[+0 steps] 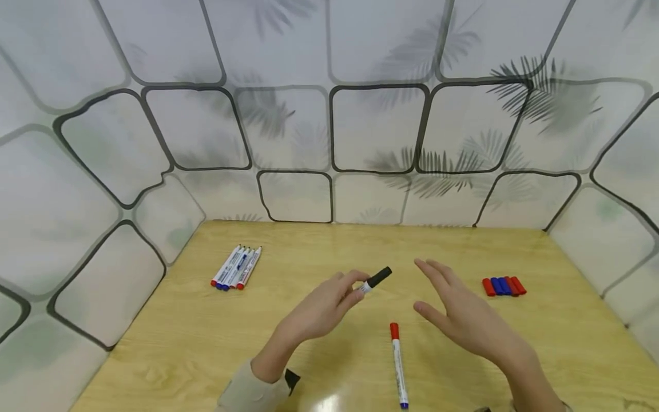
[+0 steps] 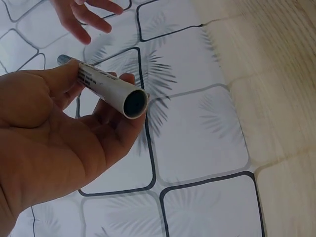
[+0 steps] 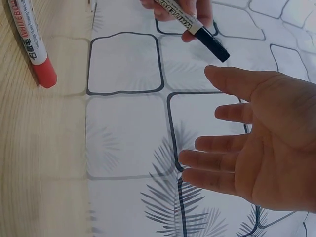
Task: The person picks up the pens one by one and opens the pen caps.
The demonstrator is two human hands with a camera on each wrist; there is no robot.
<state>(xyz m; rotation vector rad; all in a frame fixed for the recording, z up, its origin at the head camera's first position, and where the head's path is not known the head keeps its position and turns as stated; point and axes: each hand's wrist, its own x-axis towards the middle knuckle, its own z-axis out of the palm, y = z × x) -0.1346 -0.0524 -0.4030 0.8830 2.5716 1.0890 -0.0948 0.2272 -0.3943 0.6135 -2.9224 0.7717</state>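
My left hand (image 1: 321, 306) pinches a white whiteboard marker (image 2: 106, 84) between thumb and fingers. Its black cap (image 1: 380, 277) points up and right in the head view, toward my right hand (image 1: 465, 315). That right hand is held above the table with straight, spread fingers and nothing in it, a short gap from the cap. Below and between the hands lies another whiteboard marker (image 1: 399, 366), with a red cap (image 3: 45, 74) at its far end and a blue tip at its near end.
Several white markers (image 1: 237, 268) without caps lie side by side at the table's left, with red and blue ends. Toward the right, several red and blue caps (image 1: 504, 286) form a row. Patterned walls (image 1: 293, 194) enclose the wooden table (image 1: 170, 343) at the back and sides.
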